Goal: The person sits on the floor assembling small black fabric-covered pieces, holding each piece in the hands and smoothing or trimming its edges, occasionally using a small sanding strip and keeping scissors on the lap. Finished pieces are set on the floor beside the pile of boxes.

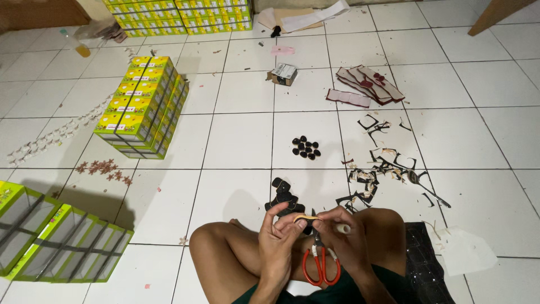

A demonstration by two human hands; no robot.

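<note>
Red-handled scissors point(321, 266) sit in the right hand point(343, 239), fingers closed through the loops, blades up at a small tan and black piece point(306, 218) that the left hand point(281, 236) pinches above the knees. Cutting well probably means turning the piece, not the scissors, in short snips, offcuts point(365, 186) dropping clear.

One pair of red-handled scissors point(321, 263), about eleven dark heart-shaped pieces point(306, 147) beyond the scissors, one small open carton point(283, 74) farther off, two hands.
</note>
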